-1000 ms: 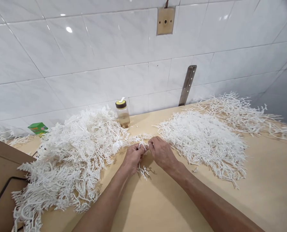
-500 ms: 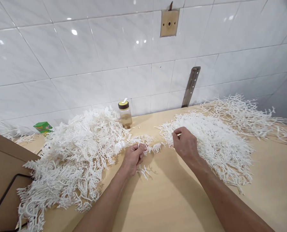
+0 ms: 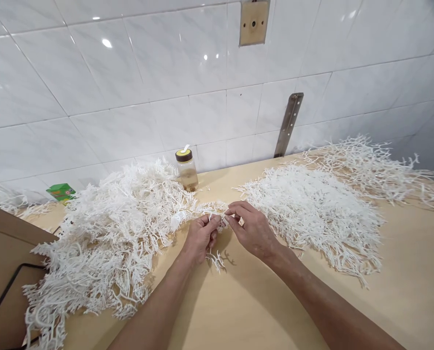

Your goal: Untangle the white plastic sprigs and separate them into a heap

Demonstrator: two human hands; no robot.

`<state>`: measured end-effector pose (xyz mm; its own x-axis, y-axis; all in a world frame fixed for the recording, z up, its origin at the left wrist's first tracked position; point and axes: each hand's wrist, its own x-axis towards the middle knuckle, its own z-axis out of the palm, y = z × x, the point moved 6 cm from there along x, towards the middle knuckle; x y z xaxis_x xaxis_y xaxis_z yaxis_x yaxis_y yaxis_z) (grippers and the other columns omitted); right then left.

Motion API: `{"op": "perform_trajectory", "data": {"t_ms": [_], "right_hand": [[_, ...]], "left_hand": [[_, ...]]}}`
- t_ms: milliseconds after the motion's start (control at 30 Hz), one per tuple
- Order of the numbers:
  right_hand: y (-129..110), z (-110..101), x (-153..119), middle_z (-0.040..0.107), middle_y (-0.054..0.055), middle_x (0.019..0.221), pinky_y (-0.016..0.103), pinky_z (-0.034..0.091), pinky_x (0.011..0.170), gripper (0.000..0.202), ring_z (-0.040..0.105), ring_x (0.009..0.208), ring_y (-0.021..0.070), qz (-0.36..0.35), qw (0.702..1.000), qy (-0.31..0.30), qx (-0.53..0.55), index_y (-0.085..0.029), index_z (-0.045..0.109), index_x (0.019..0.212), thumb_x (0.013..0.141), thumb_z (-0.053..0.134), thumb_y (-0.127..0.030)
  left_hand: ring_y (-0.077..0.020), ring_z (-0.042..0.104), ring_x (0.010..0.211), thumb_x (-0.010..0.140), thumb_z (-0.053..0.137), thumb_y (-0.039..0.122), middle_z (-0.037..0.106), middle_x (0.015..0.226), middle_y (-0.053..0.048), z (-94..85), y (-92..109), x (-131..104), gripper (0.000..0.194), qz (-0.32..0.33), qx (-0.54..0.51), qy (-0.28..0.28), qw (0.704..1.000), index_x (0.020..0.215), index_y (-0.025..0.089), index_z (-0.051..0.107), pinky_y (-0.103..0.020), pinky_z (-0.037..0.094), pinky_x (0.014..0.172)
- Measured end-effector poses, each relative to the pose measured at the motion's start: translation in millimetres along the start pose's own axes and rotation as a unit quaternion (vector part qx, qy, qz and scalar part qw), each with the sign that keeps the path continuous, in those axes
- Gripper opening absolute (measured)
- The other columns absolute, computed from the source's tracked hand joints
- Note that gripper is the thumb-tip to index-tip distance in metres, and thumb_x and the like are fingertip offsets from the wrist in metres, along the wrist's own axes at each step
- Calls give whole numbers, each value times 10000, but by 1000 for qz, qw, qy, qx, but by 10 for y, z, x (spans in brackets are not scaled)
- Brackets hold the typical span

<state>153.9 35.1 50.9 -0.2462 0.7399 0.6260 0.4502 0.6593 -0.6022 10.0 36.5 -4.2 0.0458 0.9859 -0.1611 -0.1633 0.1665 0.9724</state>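
Near the middle of the wooden table [image 3: 261, 301], my left hand [image 3: 201, 236] is closed on a small bunch of white branching strands [image 3: 215, 261], some of which hang below its fingers. My right hand [image 3: 249, 227] has come up against it, thumb and forefinger pinched at the white strands by the left fingertips. A large tangled heap of white strands [image 3: 118, 233] lies left of my hands. Another, flatter pile [image 3: 319, 209] spreads out to the right of them.
A lidded jar of brownish liquid [image 3: 188, 176] stands behind the left heap. A green box [image 3: 61, 192] and a brown cardboard panel [image 3: 10, 262] are at the left. Looser white strands [image 3: 370, 167] lie back right. A metal bracket [image 3: 289, 125] is against the tiled wall.
My right hand has moved left, from the edge of the right pile to my left hand's fingertips. The left hand keeps its hold. The view has shifted slightly.
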Motion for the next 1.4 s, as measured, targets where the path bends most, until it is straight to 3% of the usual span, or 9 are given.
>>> {"op": "perform_trajectory", "data": {"t_ms": [367,600,833,1000,1200,1400], "right_hand": [[199,38,-18,659,72,1024,303,542,691,174,626,764,152,104,992,-42,55,-191,658,970,875,539,-275],[190,40,-8,653,37,784,277,511,627,179,609,720,162,145,987,-59,45,-183,629,827,873,526,-322],[213,63,-45,586,-16,674,226,455,426,179,516,464,96,218,963,-102,119,-190,577,820,836,572,-368],[285,127,-79,566,-20,673,234,503,426,251,550,516,112,252,932,-108,235,-182,601,889,773,660,-397],[394,176,-128,583,-15,637,217,485,423,253,561,474,101,278,919,-125,249,-175,617,819,798,648,-425],[348,122,-84,571,-21,638,245,517,461,263,557,543,120,288,908,-87,291,-179,623,794,764,699,-430]], "left_hand": [[-36,324,370,653,799,460,456,485,66,71,7,-10,386,-4,-39,-28,999,718,155,572,-179,241,361],[-45,321,319,627,795,532,429,428,78,79,11,-57,435,1,49,39,998,716,162,582,-184,222,322],[-34,314,382,651,788,517,456,502,46,29,36,-26,446,11,3,9,1000,620,154,530,-188,194,359],[-35,255,385,647,786,516,404,464,60,15,53,-27,454,-5,-29,21,999,605,166,500,-199,123,370],[-43,313,420,594,825,502,429,491,53,29,18,-21,450,-17,-66,37,997,634,156,539,-188,158,374],[-52,387,448,607,837,409,511,575,45,119,45,-54,386,-7,-48,-31,998,796,158,614,-181,240,376]]}}
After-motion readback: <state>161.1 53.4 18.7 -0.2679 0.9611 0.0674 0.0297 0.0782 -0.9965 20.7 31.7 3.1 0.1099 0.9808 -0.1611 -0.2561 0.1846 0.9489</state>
